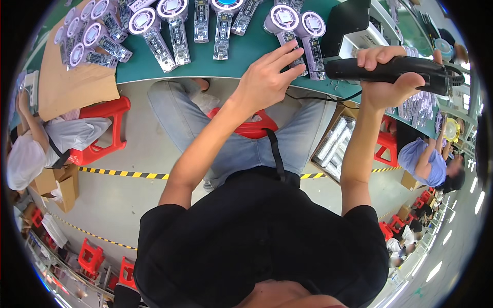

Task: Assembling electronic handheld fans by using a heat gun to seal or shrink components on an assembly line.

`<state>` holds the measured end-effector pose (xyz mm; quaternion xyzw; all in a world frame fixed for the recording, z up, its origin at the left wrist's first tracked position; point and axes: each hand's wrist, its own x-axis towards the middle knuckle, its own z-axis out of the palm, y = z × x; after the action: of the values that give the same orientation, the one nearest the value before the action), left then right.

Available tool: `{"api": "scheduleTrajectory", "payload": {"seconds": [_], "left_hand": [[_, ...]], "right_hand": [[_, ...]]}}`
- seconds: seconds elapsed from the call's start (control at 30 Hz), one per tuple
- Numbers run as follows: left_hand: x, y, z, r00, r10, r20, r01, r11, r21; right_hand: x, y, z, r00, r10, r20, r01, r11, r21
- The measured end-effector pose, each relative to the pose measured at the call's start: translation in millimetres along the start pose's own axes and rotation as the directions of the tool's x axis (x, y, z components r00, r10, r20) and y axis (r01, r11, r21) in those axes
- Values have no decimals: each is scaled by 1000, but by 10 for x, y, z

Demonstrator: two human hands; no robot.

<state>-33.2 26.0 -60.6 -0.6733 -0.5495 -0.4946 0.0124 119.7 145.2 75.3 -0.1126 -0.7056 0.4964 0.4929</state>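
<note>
My left hand (269, 79) reaches over the table edge, its fingertips and thumb laid on the clear handle of a lavender round-headed handheld device (284, 19). Part of that handle is hidden under the fingers. In my right hand (382, 74) is a thick black corded hand tool (390, 69), shaped like an electric screwdriver, lying level with fingers wrapped round it. Its working tip cannot be made out. Just left of the tool lies a second lavender device (314, 43), its circuit board showing through the clear handle.
Several similar devices (159, 41) lie on the green table (138, 73), others on a brown cardboard sheet (77, 90). A black-and-silver box (354, 36) stands behind the tool. A carton of clear-wrapped parts (336, 146) sits by my right leg. Co-workers sit at both sides.
</note>
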Motion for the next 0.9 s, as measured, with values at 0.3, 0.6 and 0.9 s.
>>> {"api": "scheduleTrajectory", "payload": {"seconds": [0.3, 0.6, 0.9], "left_hand": [[10, 32, 49, 1000, 0, 3, 0, 1000, -1], [-30, 26, -7, 997, 71, 16, -73, 993, 94], [-50, 22, 53, 998, 57, -17, -54, 992, 115]], "right_hand": [[-41, 62, 168, 986, -145, -84, 150, 987, 65], [-247, 108, 232, 988, 71, -138, -85, 992, -96], [-267, 257, 152, 990, -20, 142, -7, 982, 188]]}}
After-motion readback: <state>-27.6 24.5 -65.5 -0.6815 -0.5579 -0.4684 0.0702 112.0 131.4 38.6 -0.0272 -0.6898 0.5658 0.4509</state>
